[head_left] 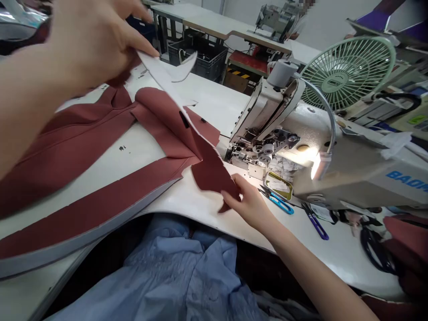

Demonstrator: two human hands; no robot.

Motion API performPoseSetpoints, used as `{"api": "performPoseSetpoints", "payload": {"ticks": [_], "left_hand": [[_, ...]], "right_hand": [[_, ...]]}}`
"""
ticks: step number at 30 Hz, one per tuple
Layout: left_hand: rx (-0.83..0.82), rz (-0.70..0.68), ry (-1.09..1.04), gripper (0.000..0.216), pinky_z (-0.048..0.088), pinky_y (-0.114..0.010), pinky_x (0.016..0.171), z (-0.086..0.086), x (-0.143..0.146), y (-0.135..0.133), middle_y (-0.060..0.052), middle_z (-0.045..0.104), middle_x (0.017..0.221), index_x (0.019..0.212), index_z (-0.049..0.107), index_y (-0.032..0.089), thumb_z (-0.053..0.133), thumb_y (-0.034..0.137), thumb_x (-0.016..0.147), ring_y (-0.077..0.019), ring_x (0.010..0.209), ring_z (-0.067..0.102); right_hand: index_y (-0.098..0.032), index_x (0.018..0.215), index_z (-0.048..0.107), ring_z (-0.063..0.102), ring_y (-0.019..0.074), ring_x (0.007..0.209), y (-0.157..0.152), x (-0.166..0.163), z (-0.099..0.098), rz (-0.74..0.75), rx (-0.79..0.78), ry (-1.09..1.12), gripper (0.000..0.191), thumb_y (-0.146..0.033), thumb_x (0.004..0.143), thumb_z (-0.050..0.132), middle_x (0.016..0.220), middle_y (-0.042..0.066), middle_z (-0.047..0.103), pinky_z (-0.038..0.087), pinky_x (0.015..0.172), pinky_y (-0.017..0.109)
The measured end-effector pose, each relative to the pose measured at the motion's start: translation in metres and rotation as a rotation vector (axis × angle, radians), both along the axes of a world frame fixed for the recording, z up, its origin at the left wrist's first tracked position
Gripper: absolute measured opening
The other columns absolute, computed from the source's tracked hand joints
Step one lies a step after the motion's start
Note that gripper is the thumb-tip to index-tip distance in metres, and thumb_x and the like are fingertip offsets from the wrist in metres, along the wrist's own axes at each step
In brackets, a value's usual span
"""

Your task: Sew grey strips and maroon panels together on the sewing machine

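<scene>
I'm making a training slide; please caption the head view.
Left hand high and right hand low, holding red fabric beside a sewing machine with its lamp lit.

Two hands show, one left hand and one right hand. The red cloth overlaps too much for its pieces to be counted, but two dark marks show on it. There are two sewing machines, one near machine and one far machine; two snips, one blue pair and one purple pair; one fan; one lamp; one tray; and, partly visible, one co-worker.
</scene>
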State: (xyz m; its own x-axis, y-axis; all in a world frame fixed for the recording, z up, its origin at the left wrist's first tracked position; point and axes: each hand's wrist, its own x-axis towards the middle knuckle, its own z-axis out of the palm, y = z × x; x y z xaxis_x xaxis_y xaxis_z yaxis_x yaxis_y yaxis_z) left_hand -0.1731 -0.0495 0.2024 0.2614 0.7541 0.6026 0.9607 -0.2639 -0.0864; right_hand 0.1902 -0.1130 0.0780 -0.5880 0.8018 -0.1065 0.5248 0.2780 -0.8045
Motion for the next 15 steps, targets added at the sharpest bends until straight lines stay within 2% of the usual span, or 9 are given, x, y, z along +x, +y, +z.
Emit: {"api": "performPoseSetpoints", "payload": {"ticks": [2,3,5,6,7,8,10,12,15], "left_hand": [[-0.047,0.025,0.041,0.064,0.016,-0.07,0.105,-0.019,0.018,0.015,-0.008,0.026,0.156,0.136,0.051,0.006,0.032,0.044,0.088,-0.0478,0.141,0.019],[-0.126,-0.032,0.039,0.072,0.017,-0.07,0.109,-0.033,0.032,0.016,-0.013,0.02,0.158,0.145,0.04,0.006,0.043,0.043,0.083,-0.048,0.142,0.016],[-0.383,-0.351,0.052,0.072,0.023,-0.054,0.119,-0.067,0.063,0.009,-0.011,0.032,0.155,0.147,0.037,0.016,0.053,0.035,0.079,-0.0351,0.144,0.024],[-0.503,-0.482,0.021,0.07,0.032,-0.046,0.117,-0.085,0.076,0.003,-0.011,0.04,0.149,0.147,0.036,0.016,0.053,0.029,0.08,-0.0301,0.141,0.033],[-0.612,-0.543,-0.036,0.069,0.042,-0.04,0.108,-0.101,0.086,-0.002,-0.011,0.051,0.139,0.146,0.036,0.015,0.052,0.023,0.079,-0.0264,0.13,0.046],[-0.699,-0.556,-0.106,0.066,0.05,-0.035,0.096,-0.115,0.092,-0.005,-0.009,0.061,0.126,0.144,0.04,0.016,0.05,0.018,0.079,-0.0227,0.115,0.057],[-0.763,-0.569,-0.229,0.056,0.052,-0.029,0.083,-0.135,0.089,-0.003,-0.005,0.069,0.108,0.135,0.052,0.019,0.044,0.012,0.08,-0.0187,0.094,0.063],[-0.693,-0.518,-0.371,0.046,0.05,-0.03,0.088,-0.143,0.071,0.01,-0.002,0.071,0.104,0.121,0.064,0.021,0.041,0.013,0.082,-0.0183,0.095,0.063],[-0.458,-0.274,-0.662,0.032,0.048,-0.033,0.096,-0.138,0.042,0.04,-0.002,0.069,0.105,0.107,0.066,0.016,0.043,0.018,0.085,-0.0184,0.102,0.06]], "right_hand": [[-0.02,0.106,0.057,0.062,0.0143,0.072,0.014,-0.028,0.001,-0.104,0.372,-0.117,0.017,-0.022,0.093,0.046,0.095,0.004,0.061,0.047,0.064,0.025],[-0.02,0.107,0.059,0.062,0.0154,0.076,0.021,-0.04,0.001,-0.107,0.535,-0.194,0.02,-0.02,0.095,0.043,0.098,0.005,0.06,0.047,0.065,0.025],[-0.019,0.104,0.062,0.06,0.0172,0.083,0.034,-0.061,0.0,-0.06,0.748,-0.336,0.026,-0.018,0.098,0.037,0.1,0.007,0.058,0.045,0.068,0.026],[-0.018,0.103,0.063,0.06,0.0175,0.085,0.038,-0.069,0.0,-0.024,0.788,-0.384,0.028,-0.017,0.099,0.035,0.099,0.008,0.058,0.045,0.069,0.026],[-0.018,0.102,0.064,0.059,0.0175,0.086,0.041,-0.074,-0.001,0.013,0.801,-0.4,0.03,-0.018,0.1,0.034,0.099,0.008,0.058,0.045,0.069,0.026],[-0.018,0.105,0.064,0.059,0.0177,0.088,0.043,-0.076,-0.003,0.047,0.801,-0.382,0.03,-0.019,0.101,0.034,0.101,0.008,0.058,0.046,0.071,0.026],[-0.019,0.117,0.061,0.059,0.0185,0.094,0.045,-0.072,-0.007,0.095,0.789,-0.285,0.029,-0.023,0.102,0.037,0.107,0.008,0.06,0.048,0.077,0.028],[-0.018,0.127,0.055,0.059,0.0195,0.098,0.044,-0.062,-0.014,0.109,0.758,-0.201,0.031,-0.026,0.101,0.041,0.114,0.009,0.06,0.049,0.08,0.029],[-0.013,0.126,0.055,0.058,0.0225,0.103,0.047,-0.053,-0.03,0.118,0.706,-0.227,0.032,-0.023,0.098,0.045,0.117,0.012,0.061,0.05,0.087,0.034]]}}
